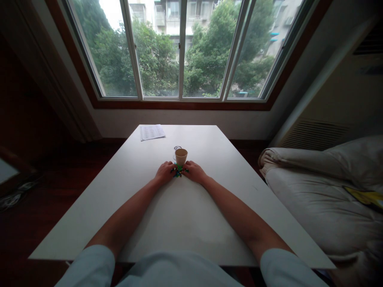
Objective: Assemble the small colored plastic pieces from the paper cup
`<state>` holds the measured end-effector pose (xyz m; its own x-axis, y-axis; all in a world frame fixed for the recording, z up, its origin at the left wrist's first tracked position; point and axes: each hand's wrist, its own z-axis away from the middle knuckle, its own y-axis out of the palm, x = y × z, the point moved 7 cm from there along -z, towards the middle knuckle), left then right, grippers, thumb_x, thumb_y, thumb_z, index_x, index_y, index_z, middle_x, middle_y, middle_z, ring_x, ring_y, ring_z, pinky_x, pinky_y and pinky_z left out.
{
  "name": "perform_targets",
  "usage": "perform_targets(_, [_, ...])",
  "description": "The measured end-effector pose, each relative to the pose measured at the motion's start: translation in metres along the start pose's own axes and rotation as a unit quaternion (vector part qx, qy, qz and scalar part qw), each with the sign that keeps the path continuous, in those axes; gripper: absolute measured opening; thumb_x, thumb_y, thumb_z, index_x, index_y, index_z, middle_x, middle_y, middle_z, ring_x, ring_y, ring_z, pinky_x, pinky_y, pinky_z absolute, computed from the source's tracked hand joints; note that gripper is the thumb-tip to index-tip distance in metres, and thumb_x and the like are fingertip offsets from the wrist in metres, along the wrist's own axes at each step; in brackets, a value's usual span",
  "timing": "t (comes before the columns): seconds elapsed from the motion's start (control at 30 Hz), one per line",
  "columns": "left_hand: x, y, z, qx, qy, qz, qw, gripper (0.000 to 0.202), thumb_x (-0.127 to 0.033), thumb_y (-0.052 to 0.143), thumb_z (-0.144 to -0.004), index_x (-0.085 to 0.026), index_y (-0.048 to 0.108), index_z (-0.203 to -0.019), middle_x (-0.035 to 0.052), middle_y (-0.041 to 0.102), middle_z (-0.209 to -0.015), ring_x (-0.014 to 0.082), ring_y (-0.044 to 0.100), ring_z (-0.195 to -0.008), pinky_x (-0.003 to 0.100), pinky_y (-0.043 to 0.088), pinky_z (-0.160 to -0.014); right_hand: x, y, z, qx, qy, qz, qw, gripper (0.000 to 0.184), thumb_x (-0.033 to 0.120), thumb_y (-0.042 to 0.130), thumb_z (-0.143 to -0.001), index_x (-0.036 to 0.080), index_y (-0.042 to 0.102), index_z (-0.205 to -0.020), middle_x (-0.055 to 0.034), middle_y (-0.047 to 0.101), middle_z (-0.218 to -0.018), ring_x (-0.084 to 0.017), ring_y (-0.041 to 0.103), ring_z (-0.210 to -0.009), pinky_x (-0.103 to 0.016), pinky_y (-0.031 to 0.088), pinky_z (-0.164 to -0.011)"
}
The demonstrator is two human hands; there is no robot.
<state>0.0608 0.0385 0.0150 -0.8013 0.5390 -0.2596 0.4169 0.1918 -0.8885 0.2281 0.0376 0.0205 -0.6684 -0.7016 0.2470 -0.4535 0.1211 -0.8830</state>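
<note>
Both my arms reach out over a white table [119,191]. My left hand [164,172] and my right hand [194,172] rest on the tabletop, palms down, fingers curled inward toward each other. Between the fingertips lies a small pile of green and dark pieces [178,171], too small to name, touched from both sides. Just beyond the pile stands a brown paper cup [181,156], upright and open at the top.
A printed sheet of paper [152,132] lies at the table's far left corner. A small dark wire-like thing [177,148] sits behind the cup. A padded white couch [323,187] stands close to the table's right edge. A wide window [182,48] faces me.
</note>
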Motion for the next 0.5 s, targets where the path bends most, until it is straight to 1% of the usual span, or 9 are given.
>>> perform_targets(0.23, [0.003,0.003,-0.001,-0.006,0.005,0.008,1.0,0.023,-0.023,0.061,-0.093,-0.027,0.076,-0.109,0.0051,0.07,-0.097,0.0216,0.06,-0.094,0.033,0.049,-0.086,-0.007,0.003,0.0,-0.008,0.022,-0.019,1.0,0.01,0.029,0.073,-0.093,0.024,0.07,-0.101,-0.0051,0.066,-0.102,-0.021,0.06,-0.101,-0.032,0.047,-0.088])
perform_targets(0.5, [0.001,0.002,-0.001,-0.007,0.02,0.012,1.0,0.023,-0.019,0.061,-0.093,-0.025,0.077,-0.109,0.0056,0.07,-0.095,0.0219,0.059,-0.092,0.033,0.049,-0.082,-0.013,0.003,0.0,-0.033,0.039,-0.063,0.997,0.008,0.02,0.075,-0.089,0.023,0.069,-0.093,-0.004,0.066,-0.096,-0.02,0.06,-0.096,-0.03,0.047,-0.084])
